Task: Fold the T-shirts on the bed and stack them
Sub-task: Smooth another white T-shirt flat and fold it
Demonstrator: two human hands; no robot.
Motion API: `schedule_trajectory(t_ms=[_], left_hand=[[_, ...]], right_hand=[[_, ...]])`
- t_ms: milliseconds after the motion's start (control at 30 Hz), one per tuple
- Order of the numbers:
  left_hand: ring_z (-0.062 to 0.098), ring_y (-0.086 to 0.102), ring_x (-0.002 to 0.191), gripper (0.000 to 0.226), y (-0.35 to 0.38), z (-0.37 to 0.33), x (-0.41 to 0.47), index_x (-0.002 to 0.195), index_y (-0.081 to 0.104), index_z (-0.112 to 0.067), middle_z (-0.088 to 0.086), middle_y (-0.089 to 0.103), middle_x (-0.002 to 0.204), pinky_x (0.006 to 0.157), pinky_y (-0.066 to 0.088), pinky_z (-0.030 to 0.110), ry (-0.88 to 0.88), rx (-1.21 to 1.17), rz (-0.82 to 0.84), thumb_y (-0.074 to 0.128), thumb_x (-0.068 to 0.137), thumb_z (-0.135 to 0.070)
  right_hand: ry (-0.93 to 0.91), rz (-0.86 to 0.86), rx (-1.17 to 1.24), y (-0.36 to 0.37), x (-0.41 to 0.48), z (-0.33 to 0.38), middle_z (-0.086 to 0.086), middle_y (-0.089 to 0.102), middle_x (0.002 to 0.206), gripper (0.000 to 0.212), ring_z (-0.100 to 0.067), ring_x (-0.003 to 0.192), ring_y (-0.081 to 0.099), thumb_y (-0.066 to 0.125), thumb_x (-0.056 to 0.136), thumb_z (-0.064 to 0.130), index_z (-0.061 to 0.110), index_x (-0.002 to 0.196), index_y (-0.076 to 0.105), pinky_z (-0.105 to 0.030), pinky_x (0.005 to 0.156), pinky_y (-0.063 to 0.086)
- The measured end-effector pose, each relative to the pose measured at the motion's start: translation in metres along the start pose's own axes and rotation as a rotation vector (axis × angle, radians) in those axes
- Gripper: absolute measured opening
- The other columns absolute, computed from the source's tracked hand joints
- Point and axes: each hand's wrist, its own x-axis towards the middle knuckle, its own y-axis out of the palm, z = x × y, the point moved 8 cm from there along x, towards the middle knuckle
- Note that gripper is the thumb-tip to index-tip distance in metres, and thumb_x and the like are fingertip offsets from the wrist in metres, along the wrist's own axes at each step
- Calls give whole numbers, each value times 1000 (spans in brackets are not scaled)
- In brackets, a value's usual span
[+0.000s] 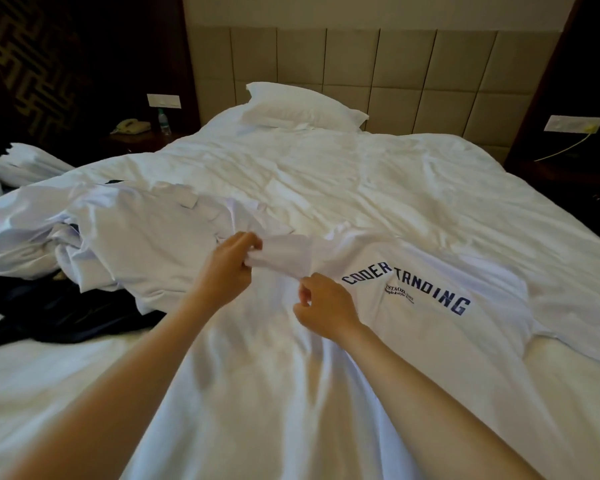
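- Two bare hands work over the middle of the bed. Both are on one white printed T-shirt, which lies spread on the duvet with its navy lettering face up.
- Left hand: the fingers are clamped together on a raised fold of that shirt, at its upper left edge.
- Right hand: the fingers are curled in, with thumb and forefinger pinching the same shirt's cloth just beside the first letters of the print.
- The hands are near each other but apart.
- A heap of white T-shirts lies unfolded just left of the hands.
- A dark garment lies crumpled at the near left, against the heap.
- One pillow rests against the padded headboard.
- A telephone and a plastic bottle stand at the far left.
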Motion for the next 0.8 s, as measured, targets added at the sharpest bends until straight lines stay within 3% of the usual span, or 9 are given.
schedule_trajectory(t_ms=[100, 167, 267, 333, 433, 533, 633, 700, 800], left_hand=[[31, 60, 83, 30, 25, 40, -38, 89, 62, -23, 12, 63, 89, 74, 45, 32, -190, 80, 341, 47, 70, -7], [31, 57, 96, 23, 41, 69, -62, 84, 61, -21, 8, 57, 92, 73, 36, 25, -334, 166, 557, 49, 79, -2], [33, 56, 95, 29, 26, 86, -58, 77, 56, -21, 9, 53, 91, 72, 35, 26, -504, 101, 306, 46, 81, 6], [33, 54, 97, 21, 21, 100, -51, 99, 59, -10, 14, 55, 100, 75, 35, 30, -684, 20, 146, 45, 85, -3], [34, 54, 106, 56, 46, 116, -45, 122, 48, 1, 20, 57, 116, 77, 37, 33, -914, -113, 257, 55, 84, -40], [33, 45, 124, 90, 66, 111, -34, 137, 31, 3, 20, 45, 136, 93, 37, 33, -881, -21, 360, 70, 76, -52], [31, 39, 130, 105, 85, 105, -27, 142, 22, 0, 17, 38, 142, 101, 35, 34, -771, 121, 510, 73, 70, -57], [33, 43, 127, 90, 87, 104, -22, 140, 27, 0, 18, 42, 138, 98, 36, 33, -727, 157, 504, 69, 78, -49], [37, 51, 117, 40, 63, 106, -11, 123, 50, 7, 26, 54, 126, 90, 38, 33, -720, 139, 244, 43, 97, -23]], right_hand=[[20, 69, -31, 15, 0, -5, 2, 48, 98, 8, -20, 89, 46, 52, 80, 13, 18, 82, 47, -25, 72, 28], [19, 134, -80, 27, 1, -6, -1, 45, 113, 23, -23, 102, 45, 55, 80, 17, 16, 102, 48, -28, 75, 27], [2, 147, -204, 37, 5, -4, -4, 39, 121, 40, -26, 109, 41, 54, 79, 15, 14, 117, 41, -29, 76, 25], [22, 108, -261, 39, 9, -6, -6, 38, 122, 40, -26, 109, 41, 53, 80, 13, 13, 118, 38, -30, 76, 26], [76, 106, -320, 48, 15, -15, -10, 41, 124, 40, -27, 113, 43, 52, 85, 16, 9, 121, 37, -33, 81, 35], [54, 102, -359, 53, 24, -18, -12, 41, 127, 39, -29, 117, 44, 48, 89, 11, 7, 125, 37, -33, 86, 39], [43, 87, -301, 55, 33, -21, -14, 40, 130, 37, -30, 119, 44, 40, 90, 0, 4, 128, 38, -34, 91, 39], [70, 57, -238, 53, 36, -26, -15, 43, 128, 34, -31, 117, 47, 38, 91, -1, 4, 125, 41, -33, 89, 38], [117, 28, -114, 49, 39, -30, -14, 47, 125, 36, -32, 114, 49, 41, 87, -1, 4, 122, 46, -32, 86, 38]])
